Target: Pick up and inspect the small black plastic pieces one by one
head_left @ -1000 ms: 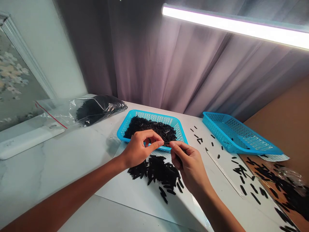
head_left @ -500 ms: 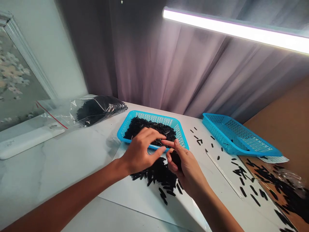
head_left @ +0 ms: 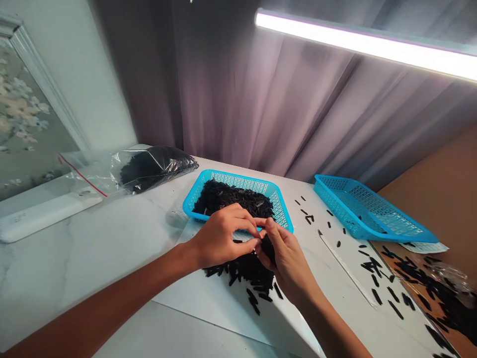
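- Your left hand (head_left: 221,238) comes in with bent fingers, thumb and fingertips brought close beside your right hand; whether they pinch anything, you can't tell from here.
- Your right hand (head_left: 292,258) is curled around a bunch of black pieces (head_left: 268,249), thumb on top and forefinger pointing toward your left fingers.
- Your two forearms slant inward from the lower corners, so your hands meet at the near rim of the filled basket (head_left: 257,187), which holds many more such pieces.
- Below your hands, a loose pile (head_left: 242,271) lies on a white sheet (head_left: 208,303), whose front edge runs beneath your wrists.
- Right of your right hand, white tabletop (head_left: 316,278) with stray pieces reaches to the second basket (head_left: 348,216) and the table's right edge.
- Left of your left forearm, marbled tabletop stretches to a plastic bag (head_left: 149,169), well apart.
- Behind the baskets, the table's back edge meets the curtain (head_left: 231,99).
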Demonstrator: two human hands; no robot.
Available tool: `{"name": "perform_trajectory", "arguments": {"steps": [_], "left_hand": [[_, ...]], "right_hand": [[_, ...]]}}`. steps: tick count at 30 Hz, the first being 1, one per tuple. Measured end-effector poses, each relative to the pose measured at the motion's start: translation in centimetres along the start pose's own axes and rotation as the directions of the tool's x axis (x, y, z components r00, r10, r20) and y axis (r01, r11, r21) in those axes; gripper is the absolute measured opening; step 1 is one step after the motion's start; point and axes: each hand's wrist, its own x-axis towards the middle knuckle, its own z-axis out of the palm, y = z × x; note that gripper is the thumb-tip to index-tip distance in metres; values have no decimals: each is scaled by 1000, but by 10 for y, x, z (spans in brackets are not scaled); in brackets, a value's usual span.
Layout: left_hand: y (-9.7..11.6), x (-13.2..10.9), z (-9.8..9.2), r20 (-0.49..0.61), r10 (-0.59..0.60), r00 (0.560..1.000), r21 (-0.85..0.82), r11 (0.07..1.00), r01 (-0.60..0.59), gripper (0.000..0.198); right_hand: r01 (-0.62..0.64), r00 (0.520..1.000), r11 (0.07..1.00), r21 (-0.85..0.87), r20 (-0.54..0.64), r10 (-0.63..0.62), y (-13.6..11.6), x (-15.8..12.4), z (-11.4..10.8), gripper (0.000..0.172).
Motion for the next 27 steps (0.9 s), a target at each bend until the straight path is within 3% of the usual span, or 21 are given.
{"name": "perform_trajectory", "arguments": {"steps": [6,14,21,27], "left_hand": [[-1,2,-3,-149,-22,989,63,998,31,5],[3,2,-7,-226,-22,974,47,998,33,8],[2,3,-7,-248,31,968,46,999,-20,15],[4,4,-9,-282,52,958,73,997,-33,9]], "right_hand": [[18,996,1000,8,-82,-18,-6,3,-6,34],[90,994,994,53,-60,-87,-9,1,-6,26],[160,982,987,33,-106,-156,-10,-1,-6,21],[236,962,972,7,-146,-233,-13,-5,-5,15]]}}
